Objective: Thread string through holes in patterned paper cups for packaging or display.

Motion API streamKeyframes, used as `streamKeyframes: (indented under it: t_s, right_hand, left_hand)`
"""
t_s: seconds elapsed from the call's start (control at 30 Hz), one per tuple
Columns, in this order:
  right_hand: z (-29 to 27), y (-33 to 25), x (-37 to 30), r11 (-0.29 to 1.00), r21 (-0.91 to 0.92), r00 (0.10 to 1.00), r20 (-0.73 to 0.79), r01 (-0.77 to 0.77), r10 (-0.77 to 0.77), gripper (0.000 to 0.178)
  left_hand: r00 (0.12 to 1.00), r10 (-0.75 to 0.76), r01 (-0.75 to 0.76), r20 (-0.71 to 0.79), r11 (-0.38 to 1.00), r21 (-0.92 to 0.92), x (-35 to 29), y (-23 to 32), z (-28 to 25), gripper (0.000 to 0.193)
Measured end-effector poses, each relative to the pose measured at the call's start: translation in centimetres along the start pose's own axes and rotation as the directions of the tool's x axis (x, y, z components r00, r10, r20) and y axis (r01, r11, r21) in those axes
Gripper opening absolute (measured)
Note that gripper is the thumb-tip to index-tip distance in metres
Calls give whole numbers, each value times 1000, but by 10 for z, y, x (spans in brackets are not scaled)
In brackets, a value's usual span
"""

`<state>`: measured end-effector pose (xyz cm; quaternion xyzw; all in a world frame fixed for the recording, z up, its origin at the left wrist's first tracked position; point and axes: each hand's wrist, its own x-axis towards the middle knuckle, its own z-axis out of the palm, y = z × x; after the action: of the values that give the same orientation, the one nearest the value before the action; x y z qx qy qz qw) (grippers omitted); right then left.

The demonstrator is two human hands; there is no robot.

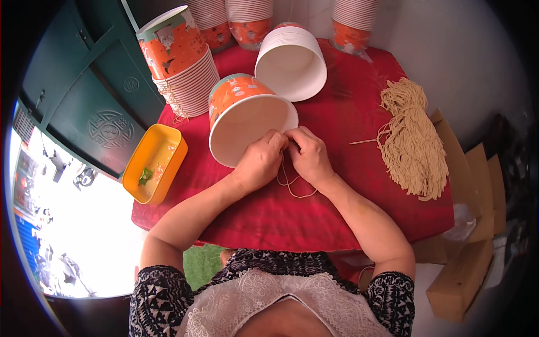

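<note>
An orange paper bucket [241, 89] with a white inside and a printed pattern lies tilted on the table, its wide mouth toward me. At the right side of its rim my left hand [259, 161] and my right hand [310, 159] meet, fingertips pinched together. A thin beige string [297, 195] comes out between the hands and hangs in a loop below them onto the cloth. Both hands appear closed on this string against the rim; the fingertips hide the exact grip point.
A red-clothed table [348, 219] carries a yellow tray [159, 188] with small scraps, a tall bucket stack [191, 84] at left, a white-lined bucket stack [307, 70] behind, and a beige string bundle [412, 146] at right. Cardboard boxes [460, 281] stand beside the table.
</note>
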<state>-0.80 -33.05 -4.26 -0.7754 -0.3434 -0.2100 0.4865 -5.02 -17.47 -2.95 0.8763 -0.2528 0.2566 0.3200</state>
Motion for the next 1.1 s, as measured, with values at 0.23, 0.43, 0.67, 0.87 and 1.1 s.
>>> streamKeyframes:
  t_s: [0.23, 0.43, 0.67, 0.87, 1.1]
  right_hand:
    - [2, 3, 1, 999, 8, 999, -31, 36, -35, 16]
    - [4, 7, -3, 1000, -10, 1000, -5, -7, 7, 25]
    - [-3, 9, -3, 995, 84, 997, 62, -45, 39, 25]
    - [-10, 6, -1, 994, 95, 990, 137, -47, 34, 21]
    - [-9, 3, -2, 997, 56, 988, 152, -51, 42, 5]
  left_hand:
    - [994, 105, -111, 38, 936, 334, 0, 3, 1, 19]
    - [1000, 13, -16, 10, 902, 432, -9, -8, 6, 16]
    - [999, -1, 9, -39, 977, 215, -12, -14, 7, 19]
    - [999, 20, -15, -26, 981, 194, -10, -11, 5, 20]
    - [999, -38, 33, 29, 985, 168, -13, -12, 3, 13]
